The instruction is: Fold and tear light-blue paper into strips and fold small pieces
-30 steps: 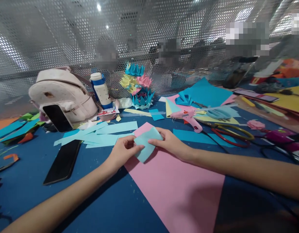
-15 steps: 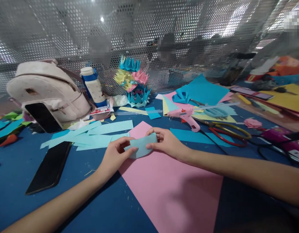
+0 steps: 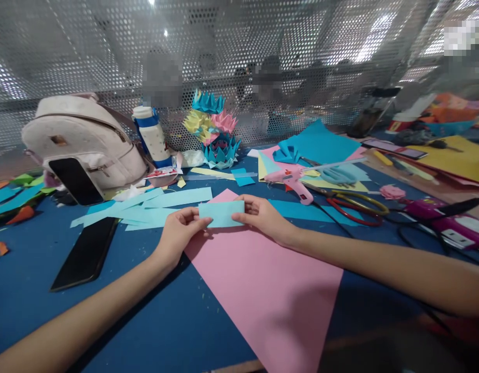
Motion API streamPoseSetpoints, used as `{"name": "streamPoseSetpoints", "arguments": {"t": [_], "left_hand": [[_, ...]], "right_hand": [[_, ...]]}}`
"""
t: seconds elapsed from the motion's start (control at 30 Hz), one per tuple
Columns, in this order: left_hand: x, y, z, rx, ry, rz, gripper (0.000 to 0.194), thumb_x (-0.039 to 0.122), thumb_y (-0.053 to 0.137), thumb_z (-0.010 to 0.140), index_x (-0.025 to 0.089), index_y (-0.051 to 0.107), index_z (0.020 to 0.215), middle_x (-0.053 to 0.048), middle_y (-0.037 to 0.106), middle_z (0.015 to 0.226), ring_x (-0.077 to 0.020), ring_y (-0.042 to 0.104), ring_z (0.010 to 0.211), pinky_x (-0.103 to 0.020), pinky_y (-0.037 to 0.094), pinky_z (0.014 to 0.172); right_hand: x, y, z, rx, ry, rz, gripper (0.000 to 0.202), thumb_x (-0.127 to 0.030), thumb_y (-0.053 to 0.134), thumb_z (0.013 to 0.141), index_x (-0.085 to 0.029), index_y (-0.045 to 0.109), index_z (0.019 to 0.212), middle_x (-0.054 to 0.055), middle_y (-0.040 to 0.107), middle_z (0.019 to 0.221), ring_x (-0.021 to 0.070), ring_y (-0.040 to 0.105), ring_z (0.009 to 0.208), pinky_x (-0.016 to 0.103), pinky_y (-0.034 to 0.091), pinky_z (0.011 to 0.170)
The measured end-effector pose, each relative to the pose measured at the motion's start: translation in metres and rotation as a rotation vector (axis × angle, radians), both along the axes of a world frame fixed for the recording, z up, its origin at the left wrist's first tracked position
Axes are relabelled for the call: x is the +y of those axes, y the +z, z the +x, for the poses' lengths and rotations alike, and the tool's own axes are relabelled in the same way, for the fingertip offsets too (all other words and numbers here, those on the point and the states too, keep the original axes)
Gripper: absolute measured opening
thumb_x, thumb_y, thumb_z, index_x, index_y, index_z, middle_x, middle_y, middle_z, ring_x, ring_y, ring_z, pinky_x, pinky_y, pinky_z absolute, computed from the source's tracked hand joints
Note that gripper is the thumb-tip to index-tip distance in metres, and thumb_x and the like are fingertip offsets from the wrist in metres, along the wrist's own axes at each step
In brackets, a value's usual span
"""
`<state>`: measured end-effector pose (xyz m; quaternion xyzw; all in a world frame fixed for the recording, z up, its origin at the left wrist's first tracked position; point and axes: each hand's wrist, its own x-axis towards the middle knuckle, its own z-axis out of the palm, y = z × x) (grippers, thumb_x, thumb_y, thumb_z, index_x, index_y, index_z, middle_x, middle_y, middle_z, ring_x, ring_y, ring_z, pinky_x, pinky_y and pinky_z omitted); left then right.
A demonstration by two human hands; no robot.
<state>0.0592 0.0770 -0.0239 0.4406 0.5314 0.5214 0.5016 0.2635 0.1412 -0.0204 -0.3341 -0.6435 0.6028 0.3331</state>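
A short light-blue paper strip (image 3: 222, 215) is stretched between my two hands, its broad face toward me. My left hand (image 3: 182, 228) pinches its left end, thumb in front and fingers behind. At the other end, my right hand (image 3: 263, 217) grips it the same way. Both hands are above the far corner of a large pink paper sheet (image 3: 263, 280) on the blue table. Longer light-blue strips (image 3: 177, 198) lie in a loose pile beyond my left hand. Past my right hand is a pink glue gun (image 3: 292, 182).
A black phone (image 3: 86, 256) lies at left; another phone (image 3: 76, 181) leans on a pale backpack (image 3: 84, 140). Behind stand a bottle (image 3: 152, 134) and folded paper flowers (image 3: 216, 127). Scissors (image 3: 360, 204), cords and a purple power strip (image 3: 445, 225) are at right.
The light-blue strip was bent in a curve and is now held flatter, slightly higher in view. Both hands keep their grip on its ends. The whole view has shifted a little.
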Motion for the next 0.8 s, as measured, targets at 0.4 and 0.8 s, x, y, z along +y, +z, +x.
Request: {"name": "streamPoseSetpoints", "arguments": {"t": [0.4, 0.8], "left_hand": [[-0.0005, -0.0002, -0.0008, -0.105, 0.022, -0.029, 0.031, 0.027, 0.086, 0.060, 0.011, 0.063, 0.074, 0.001, 0.068, 0.064, -0.0145, 0.069, 0.054, -0.026, 0.060, 0.062], [0.0018, -0.0010, -0.0001, -0.149, 0.051, -0.045, 0.034, 0.021, 0.088, 0.055, 0.013, 0.062, 0.076, 0.001, 0.070, 0.062, -0.0168, 0.070, 0.053, -0.027, 0.061, 0.060]], "right_hand": [[0.0038, -0.0010, -0.0020, 0.026, -0.070, -0.007, 0.040, -0.035, 0.082, 0.060, -0.018, 0.057, 0.086, -0.001, 0.060, 0.078, 0.0126, 0.055, 0.071, 0.024, 0.042, 0.062], [0.0062, -0.0035, -0.0010, 0.025, -0.064, -0.010, 0.035, -0.030, 0.080, 0.062, -0.018, 0.057, 0.086, -0.003, 0.059, 0.076, 0.0107, 0.052, 0.068, 0.023, 0.039, 0.059]]}}
